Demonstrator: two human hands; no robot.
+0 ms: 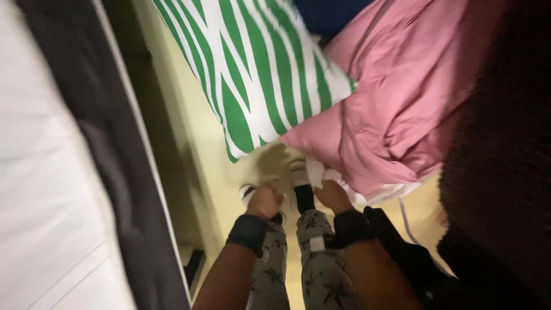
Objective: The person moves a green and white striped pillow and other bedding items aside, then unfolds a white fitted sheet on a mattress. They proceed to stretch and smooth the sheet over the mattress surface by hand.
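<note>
I am closing my left hand and right hand on the white cloth at six o'clock under the pink bedding, lifting its edge clear.

Pillow left of duvet, prob. overlapping; mattress far left.

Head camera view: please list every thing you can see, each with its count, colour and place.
Cushion: one, green and white striped, top centre.
Bedding: one bundle, pink, upper right, partly over the cushion's edge.
White cloth: one, under the pink bundle's lower corner.
Dark fuzzy fabric: one, right edge.
Mattress: one, white with a dark side band, left.
Surface: pale yellow, centre.
Patterned trousers: grey, bottom centre.
Wristbands: two, black.
Left hand: closed, gripping something white.
Right hand: closed on the white cloth.
</note>
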